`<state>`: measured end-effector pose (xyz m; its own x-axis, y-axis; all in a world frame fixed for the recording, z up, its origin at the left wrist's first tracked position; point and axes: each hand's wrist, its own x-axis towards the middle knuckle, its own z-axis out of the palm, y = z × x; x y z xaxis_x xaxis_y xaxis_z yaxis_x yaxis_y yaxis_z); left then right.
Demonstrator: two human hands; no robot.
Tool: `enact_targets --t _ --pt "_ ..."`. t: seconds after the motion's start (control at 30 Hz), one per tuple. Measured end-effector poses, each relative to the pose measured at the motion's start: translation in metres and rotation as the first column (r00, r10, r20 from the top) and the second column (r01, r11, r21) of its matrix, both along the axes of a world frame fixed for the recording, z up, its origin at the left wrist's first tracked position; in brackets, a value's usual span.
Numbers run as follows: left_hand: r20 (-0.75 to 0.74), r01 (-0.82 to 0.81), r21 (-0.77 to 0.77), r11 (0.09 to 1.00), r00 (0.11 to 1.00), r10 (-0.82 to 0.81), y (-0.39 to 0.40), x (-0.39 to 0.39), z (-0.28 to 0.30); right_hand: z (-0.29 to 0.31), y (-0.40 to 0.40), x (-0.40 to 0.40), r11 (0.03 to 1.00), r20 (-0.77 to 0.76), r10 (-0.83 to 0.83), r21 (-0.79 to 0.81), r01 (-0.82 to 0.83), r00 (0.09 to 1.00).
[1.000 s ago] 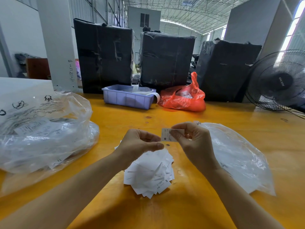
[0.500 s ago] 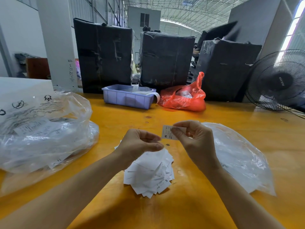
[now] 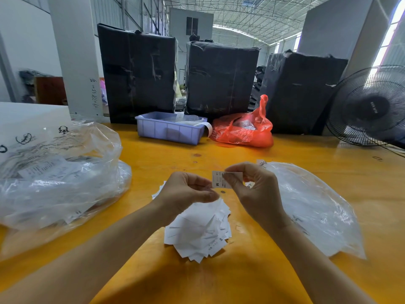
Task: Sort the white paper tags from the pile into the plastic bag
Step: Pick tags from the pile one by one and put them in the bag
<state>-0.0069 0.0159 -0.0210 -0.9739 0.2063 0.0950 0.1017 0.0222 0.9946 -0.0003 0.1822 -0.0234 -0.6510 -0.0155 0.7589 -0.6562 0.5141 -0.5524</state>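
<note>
Pinching a tag (image 3: 220, 179) with right hand (image 3: 256, 191) fingers, left hand (image 3: 186, 194) curled, orange table (image 3: 306, 154), warehouse.

One head-worn wide-angle camera looks forward and down. The table (image 3: 306, 150) sits close below, with black-wrapped bales (image 3: 221, 80) beyond.

I see a bright, daylit hall: light pours through the translucent roof (image 3: 252, 16) and the blown-out window (image 3: 392, 31) at right. The orange table (image 3: 219, 281) shows soft sheen and faint shadows under my forearms. Wide-angle distortion bends the edges; the far left background looks blurred.
</note>
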Motion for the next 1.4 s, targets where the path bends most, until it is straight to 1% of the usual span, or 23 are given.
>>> enact_targets --t 0.23,0.4,0.47,0.53,0.6,0.67,0.9,1.0,1.17,1.23,1.3,1.4 --pt "-0.019 0.011 -0.024 1.0 1.0 -0.012 -0.0006 0.0 0.0015 0.0001 0.0 -0.0002 1.0 0.019 0.022 0.004 -0.022 1.0" --pt "-0.033 0.0 -0.031 1.0 0.999 -0.001 -0.0024 -0.0005 0.0024 0.0002 0.0018 -0.0022 0.999 0.079 0.037 0.003 -0.037 0.996" --pt "-0.045 -0.01 -0.041 0.999 0.999 0.008 -0.0036 -0.0013 0.003 0.0011 0.0025 -0.0025 0.999 0.122 0.049 -0.005 -0.049 0.991" --pt "-0.055 -0.026 -0.037 0.999 0.998 0.024 -0.0044 -0.0019 0.0037 0.0022 0.0033 -0.0025 0.996 0.202 0.088 -0.021 -0.086 0.975" --pt "-0.056 -0.041 -0.018 0.999 0.998 0.04 -0.0046 -0.0023 0.0034 0.0027 0.0034 -0.0015 0.988 0.294 0.155 -0.052 -0.146 0.943" --pt "-0.06 -0.042 -0.026 0.999 0.997 0.041 -0.0043 -0.0015 0.003 0.0026 0.0028 0.0 0.978 0.352 0.209 -0.078 -0.193 0.913" --pt "-0.064 -0.071 -0.099 0.993 0.996 0.065 -0.0028 -0.0005 0.0011 0.0024 0.0017 0.0027 0.976 0.412 0.219 -0.112 -0.189 0.884" --pt "-0.015 -0.065 -0.033 0.997 0.998 0.065 -0.0022 0.0008 0.0017 0.0019 0.0009 0.0025 0.976 0.439 0.215 -0.118 -0.181 0.873" --pt "0.122 -0.12 0.126 0.985 0.987 0.104 -0.0018 -0.0014 0.0024 0.0024 0.0001 0.0012 0.986 0.418 0.159 -0.119 -0.119 0.895" --pt "0.16 -0.13 0.176 0.976 0.982 0.102 -0.0016 -0.0017 0.0025 0.0023 0.0005 0.001 0.985 0.425 0.16 -0.125 -0.117 0.891" --pt "0.17 -0.134 0.184 0.974 0.98 0.103 -0.0016 -0.0019 0.0027 0.0029 0.0002 0.0023 0.979 0.436 0.195 -0.142 -0.147 0.879" --pt "0.149 -0.118 0.148 0.982 0.984 0.096 -0.0016 -0.0017 0.0016 0.0033 -0.0005 0.0033 0.967 0.449 0.245 -0.18 -0.182 0.859"
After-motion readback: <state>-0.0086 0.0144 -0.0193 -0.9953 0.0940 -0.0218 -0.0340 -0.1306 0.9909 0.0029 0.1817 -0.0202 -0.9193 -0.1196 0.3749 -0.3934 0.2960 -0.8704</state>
